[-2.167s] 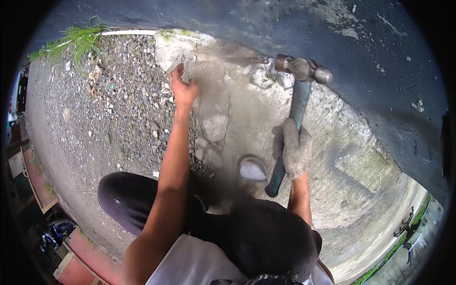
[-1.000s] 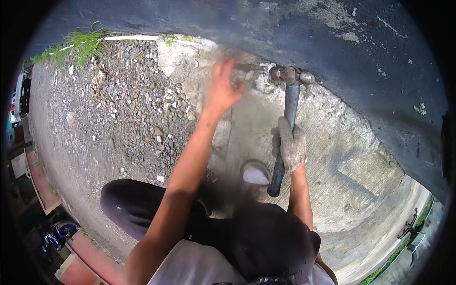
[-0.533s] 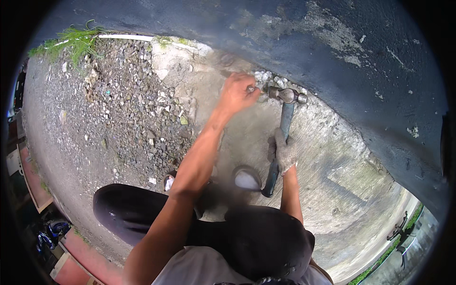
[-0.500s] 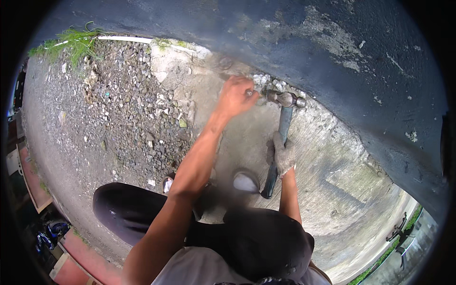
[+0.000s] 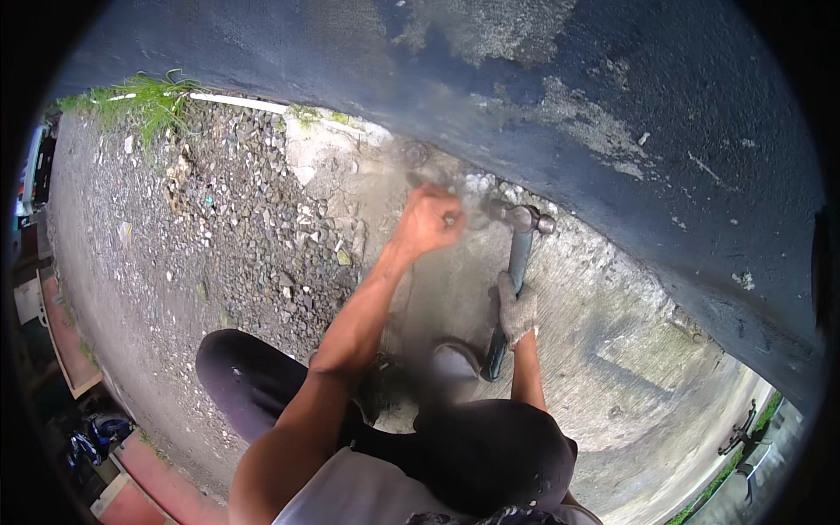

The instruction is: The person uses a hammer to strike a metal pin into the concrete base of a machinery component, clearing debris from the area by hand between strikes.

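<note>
My bare left hand (image 5: pixel 427 220) is closed in a fist round a chisel (image 5: pixel 449 220). Only the chisel's round metal end shows by the thumb; most of it is hidden in the fist. My right hand (image 5: pixel 518 313) wears a knitted glove and grips the dark blue-green handle of a hammer (image 5: pixel 521 254). The hammer's metal head lies just right of my left fist, apart from it, with its striking side blurred. Whitish broken concrete (image 5: pixel 479 185) lies beyond both hands, along the foot of the dark wall (image 5: pixel 595 96).
Loose gravel (image 5: pixel 254 201) covers the ground to the left, with a white pipe (image 5: pixel 236 101) and grass (image 5: pixel 153 96) at the wall's foot. Rough concrete (image 5: pixel 604 367) spreads to the right. My bent knees (image 5: pixel 490 446) are close below my hands. A bicycle (image 5: pixel 744 437) stands far right.
The view has shifted, so the wall sits lower. Both hands have drawn slightly back from the wall, and the gap between the hammer head and my left fist has widened a little.
</note>
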Available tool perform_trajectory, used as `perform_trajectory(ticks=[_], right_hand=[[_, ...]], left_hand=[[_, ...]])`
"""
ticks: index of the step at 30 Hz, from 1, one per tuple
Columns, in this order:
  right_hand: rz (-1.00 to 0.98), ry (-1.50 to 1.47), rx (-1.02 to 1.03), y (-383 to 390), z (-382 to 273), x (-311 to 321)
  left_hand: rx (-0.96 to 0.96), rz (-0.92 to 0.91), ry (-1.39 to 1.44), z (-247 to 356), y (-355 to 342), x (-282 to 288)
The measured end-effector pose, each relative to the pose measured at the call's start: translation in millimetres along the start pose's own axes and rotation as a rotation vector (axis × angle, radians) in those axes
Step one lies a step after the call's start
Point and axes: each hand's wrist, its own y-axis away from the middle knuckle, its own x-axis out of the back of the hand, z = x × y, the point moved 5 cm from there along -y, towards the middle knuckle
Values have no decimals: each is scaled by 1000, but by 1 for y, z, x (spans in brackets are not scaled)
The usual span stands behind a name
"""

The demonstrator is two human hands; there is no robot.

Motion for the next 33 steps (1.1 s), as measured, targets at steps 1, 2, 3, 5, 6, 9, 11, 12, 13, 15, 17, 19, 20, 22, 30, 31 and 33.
perform_trajectory(ticks=[1,2,3,5,6,9,11,12,13,15,17,19,20,22,30,31,33], right_hand=[[-7,35,-3,2,-16,0],[-14,17,-53,7,-23,0],[-22,20,-62,8,-17,0],[-52,-13,-138,2,7,3],[-47,-29,-102,-1,14,4],[-53,-30,-144,-6,-7,-7],[-40,-29,-84,-13,7,-5],[-44,-23,-63,-8,18,-4],[-59,-19,-70,-7,23,-5],[-51,-116,-90,-9,28,0],[-53,-157,-96,-6,18,-11],[-33,-115,-63,-8,15,-3],[-50,-58,-47,-14,31,-4],[-30,-43,-56,-16,34,-6],[-45,-90,-92,-11,33,-3],[-50,-58,-84,-15,36,-5],[-46,6,-50,-29,37,-7]], left_hand=[[-6,8,-7,0,-15,-1],[74,-48,-88,10,-33,-8],[158,-103,-170,15,-38,-18],[165,23,-128,15,-22,-16],[11,107,-55,19,-6,-8],[-117,181,-25,15,11,4],[-23,85,-2,15,4,5],[-6,86,-7,19,-2,4],[79,92,-51,19,-20,0],[168,100,-91,11,-15,-6],[-55,253,9,6,12,6],[-115,266,57,9,24,7],[-113,243,40,8,23,7],[-116,216,16,17,7,17],[-119,345,46,12,34,11],[-184,318,30,16,34,13],[-155,325,69,18,20,24]])
